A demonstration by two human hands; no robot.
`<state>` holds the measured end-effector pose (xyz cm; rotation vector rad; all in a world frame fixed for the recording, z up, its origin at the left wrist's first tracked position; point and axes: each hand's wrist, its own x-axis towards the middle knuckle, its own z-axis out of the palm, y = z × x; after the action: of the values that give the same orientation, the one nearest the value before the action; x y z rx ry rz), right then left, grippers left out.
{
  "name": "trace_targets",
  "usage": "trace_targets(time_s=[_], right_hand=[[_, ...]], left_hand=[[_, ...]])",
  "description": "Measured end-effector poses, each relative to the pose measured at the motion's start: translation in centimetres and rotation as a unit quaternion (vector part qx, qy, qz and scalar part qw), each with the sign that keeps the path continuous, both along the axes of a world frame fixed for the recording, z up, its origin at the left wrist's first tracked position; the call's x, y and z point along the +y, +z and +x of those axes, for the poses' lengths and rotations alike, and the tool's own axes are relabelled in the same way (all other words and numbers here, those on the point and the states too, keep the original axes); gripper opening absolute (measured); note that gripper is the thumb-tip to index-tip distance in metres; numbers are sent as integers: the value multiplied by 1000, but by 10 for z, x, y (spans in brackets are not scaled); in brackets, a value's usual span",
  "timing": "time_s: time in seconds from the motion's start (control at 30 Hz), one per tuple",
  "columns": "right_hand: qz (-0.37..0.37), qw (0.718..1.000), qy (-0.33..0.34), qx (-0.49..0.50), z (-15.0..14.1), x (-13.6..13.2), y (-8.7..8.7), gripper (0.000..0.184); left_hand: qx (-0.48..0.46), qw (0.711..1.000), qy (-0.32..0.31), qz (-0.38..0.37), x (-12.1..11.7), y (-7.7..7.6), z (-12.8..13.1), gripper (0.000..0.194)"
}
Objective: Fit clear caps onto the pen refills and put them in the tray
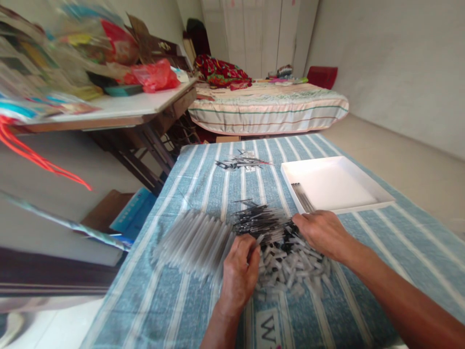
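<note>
My left hand [240, 269] is curled with thumb and fingers pinched, at the right edge of a row of translucent pen barrels [198, 242]. A pale bit shows by its fingertips, too blurred to name. My right hand [323, 232] reaches in from the right, its fingers pinched at small black pieces; what they hold is hidden. Between the hands lies a heap of thin dark pen refills [259, 220]. Below it spreads a pile of short translucent white caps [296, 269]. Behind my right hand stands a shallow white box [337, 186], with several finished-looking pens [302, 196] along its left side.
A blue striped cloth [189, 310] covers the table. Farther back lies a small pile of dark thin pieces [241, 162]. A cluttered desk [145, 107] stands at the left, with a red plastic bag [158, 75]. Beyond is a bed [269, 109].
</note>
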<state>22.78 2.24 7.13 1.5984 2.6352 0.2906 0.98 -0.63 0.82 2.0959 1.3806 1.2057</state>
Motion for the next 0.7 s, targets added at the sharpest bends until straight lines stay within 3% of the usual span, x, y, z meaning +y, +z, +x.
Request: trace_targets(time_s=[0.2, 0.33, 0.53, 0.7], right_hand=[[13, 999, 40, -16, -3, -1, 8, 15], [17, 998, 60, -19, -2, 0, 13, 12], [58, 991, 116, 24, -9, -6, 11, 14], [71, 972, 189, 123, -24, -20, 9, 13]], left_hand=[[-2, 999, -33, -27, -1, 5, 2, 7], [-33, 990, -63, -120, -1, 8, 2, 5], [-177, 927, -105, -315, -3, 12, 4, 4], [-272, 879, -106, -376, -5, 22, 5, 11]])
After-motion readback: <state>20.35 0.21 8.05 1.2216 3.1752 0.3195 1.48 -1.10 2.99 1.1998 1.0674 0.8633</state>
